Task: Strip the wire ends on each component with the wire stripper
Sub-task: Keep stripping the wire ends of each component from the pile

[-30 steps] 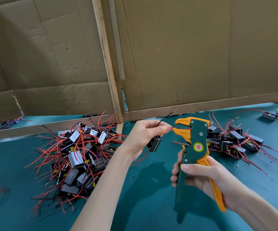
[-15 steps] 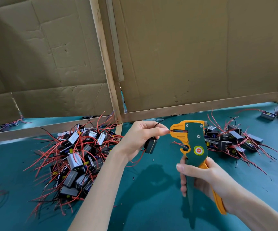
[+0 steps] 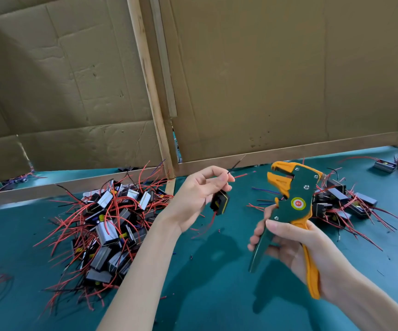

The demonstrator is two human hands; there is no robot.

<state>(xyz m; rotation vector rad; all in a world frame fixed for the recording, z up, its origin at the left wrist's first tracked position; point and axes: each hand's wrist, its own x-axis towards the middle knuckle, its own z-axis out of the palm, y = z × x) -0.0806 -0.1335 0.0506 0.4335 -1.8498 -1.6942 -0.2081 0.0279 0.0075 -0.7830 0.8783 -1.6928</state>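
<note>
**Wire pinched, stripper held clear**

The left hand [image 3: 198, 194] pinches a thin black wire [image 3: 236, 164] between thumb and forefinger. The wire's small black component [image 3: 220, 202] dangles just below the fingers [image 3: 217, 172], above the teal surface [image 3: 217, 295]. The right hand [image 3: 295, 249] curls round the handles of the green-and-orange wire stripper [image 3: 295, 194]. Its jaws gape, near the wire but not touching it. A left heap [image 3: 112, 223] and a right heap [image 3: 341, 199] of red-wired parts lie on the surface.

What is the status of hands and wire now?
Left hand pinches black wire of component. Right hand grips wire stripper, jaws open, apart from wire. Nothing between them.
</note>
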